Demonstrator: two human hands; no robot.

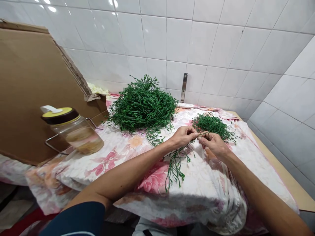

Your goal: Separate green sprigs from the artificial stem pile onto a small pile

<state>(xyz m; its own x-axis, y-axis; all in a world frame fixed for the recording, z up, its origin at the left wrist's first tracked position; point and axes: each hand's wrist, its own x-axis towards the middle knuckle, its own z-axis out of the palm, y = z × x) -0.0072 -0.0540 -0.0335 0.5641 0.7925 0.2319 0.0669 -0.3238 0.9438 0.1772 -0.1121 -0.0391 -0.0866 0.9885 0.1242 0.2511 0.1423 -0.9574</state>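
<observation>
My left hand and my right hand meet over the flowered cloth, both pinched on a green plastic sprig whose branches hang down below my left hand toward the table's front edge. The thin stem runs between the fingertips of the two hands. A big heap of the same green sprigs lies behind my left hand. A smaller heap lies just behind my right hand.
A clear jar with a yellow and black lid lies tilted at the left on a wire stand. Behind it leans a large sheet of cardboard. White tiled walls close the back and right. The bare wooden table edge shows at right.
</observation>
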